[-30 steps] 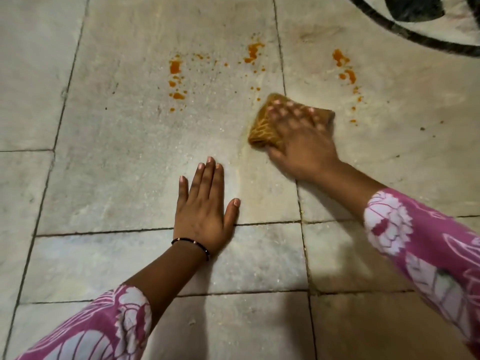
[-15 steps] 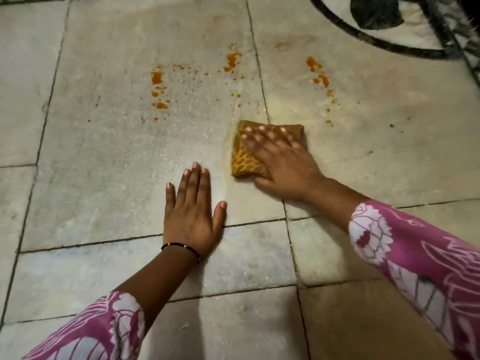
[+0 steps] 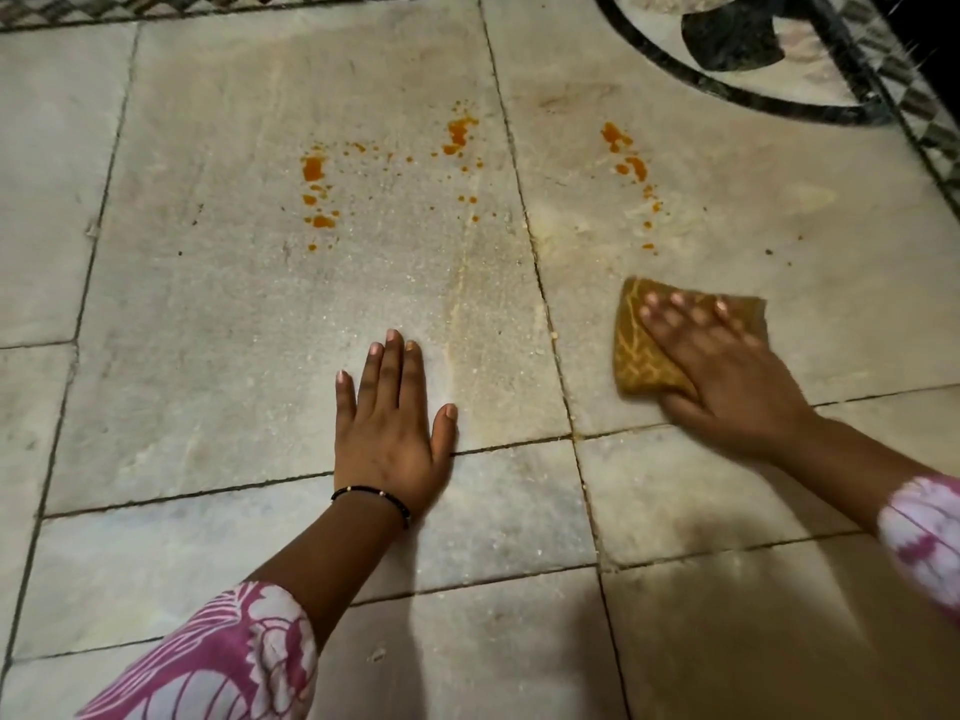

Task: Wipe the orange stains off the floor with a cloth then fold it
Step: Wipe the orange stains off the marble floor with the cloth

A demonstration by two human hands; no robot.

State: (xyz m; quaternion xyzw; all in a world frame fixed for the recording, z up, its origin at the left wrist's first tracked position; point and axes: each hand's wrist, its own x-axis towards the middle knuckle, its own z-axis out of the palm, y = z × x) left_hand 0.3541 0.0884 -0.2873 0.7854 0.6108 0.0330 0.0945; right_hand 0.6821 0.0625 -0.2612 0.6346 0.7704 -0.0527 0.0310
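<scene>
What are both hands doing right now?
Left hand: open, flat on the floor, holding nothing.
Right hand: open, straight fingers pressing the cloth to the floor.

Dark curved inlay band arcs across top right corner, dark fan-shaped inlay piece inside it. Black-and-white chequered mosaic border strip along top edge, another chequered strip down right side.
</scene>
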